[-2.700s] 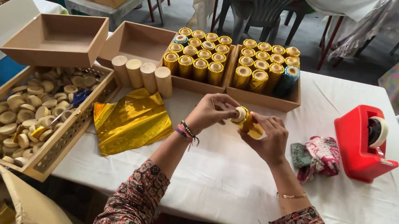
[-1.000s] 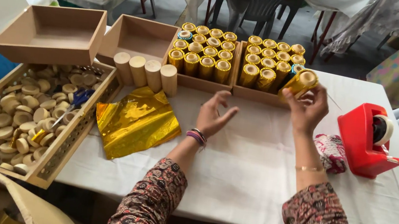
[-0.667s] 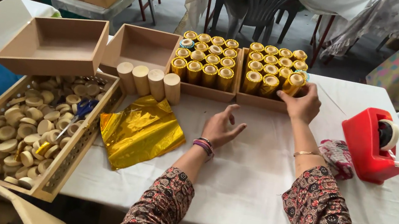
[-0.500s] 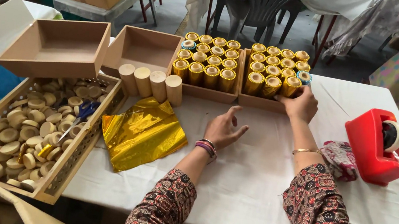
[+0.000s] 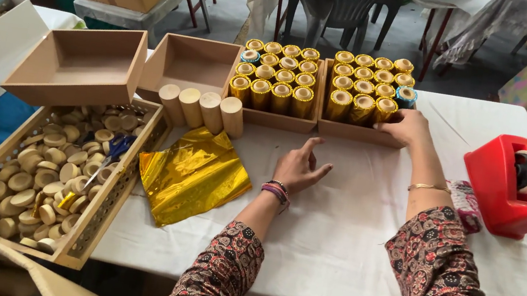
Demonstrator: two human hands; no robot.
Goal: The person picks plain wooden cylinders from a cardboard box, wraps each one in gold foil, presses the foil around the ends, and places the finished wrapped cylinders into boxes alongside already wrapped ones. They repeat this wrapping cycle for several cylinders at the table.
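The fingers of the right hand (image 5: 408,126) are curled over the front corner of the right tray (image 5: 356,132), hidden from view, so it cannot be told whether anything is gripped. The left hand (image 5: 298,167) is laid flat on the table (image 5: 345,249), fingers spread and empty. The gold-wrapped rolls (image 5: 365,87) are stood upright in rows: eleven are counted in the right tray, twelve in the left tray (image 5: 279,121). Four bare wooden rolls (image 5: 202,108) are lined up beside them, unwrapped. Most of the wrapping seems done, four left. One gold foil sheet (image 5: 193,175) and one red tape dispenser (image 5: 509,186) are seen nearby.
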